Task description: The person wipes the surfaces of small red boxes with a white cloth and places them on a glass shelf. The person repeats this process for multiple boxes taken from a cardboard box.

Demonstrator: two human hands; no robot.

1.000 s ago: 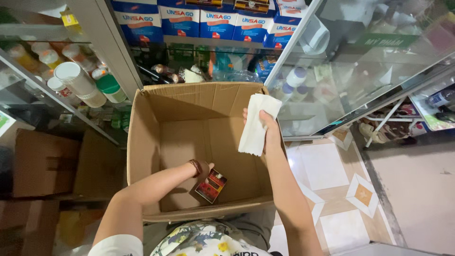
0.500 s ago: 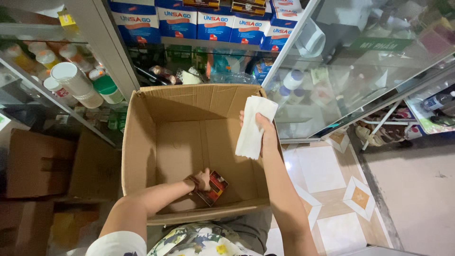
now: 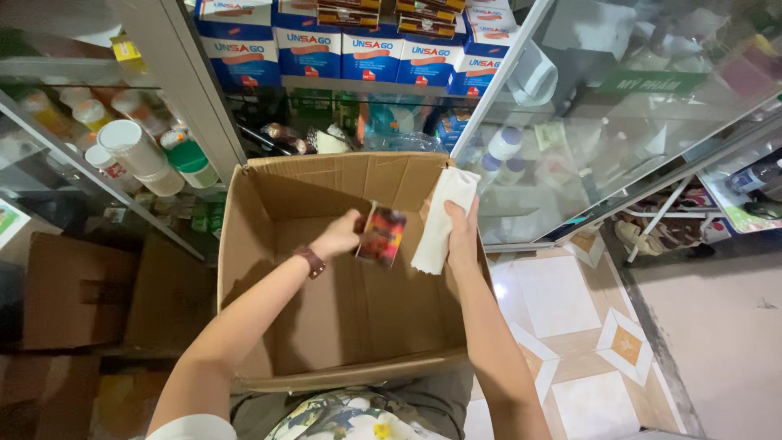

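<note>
The left hand (image 3: pixel 340 236) now grips a small dark red packet (image 3: pixel 381 235) by its near edge, fingers closed around it, and holds it up in the air over the open cardboard box (image 3: pixel 269 204). A second ago that same hand was down at the floor of the box with the packet lying under its fingers; since then it has come up and away from the bottom, so the packet is lifted clear and no longer rests on anything. The box below the grip looks bare inside as far as the view shows. Just to the outer side of the packet, the right hand (image 3: pixel 461 236) is clasped on a folded white paper (image 3: pixel 440 220), pinning it against the box's right wall much as it did before. The packet hangs close to that paper, nearly touching it, though contact cannot be told. Beyond the grip, past the box's far wall, stand glass shelves with blue cartons (image 3: pixel 371 53) and white-capped bottles (image 3: pixel 138 155); a tiled floor (image 3: pixel 570 310) lies off to the right.
</note>
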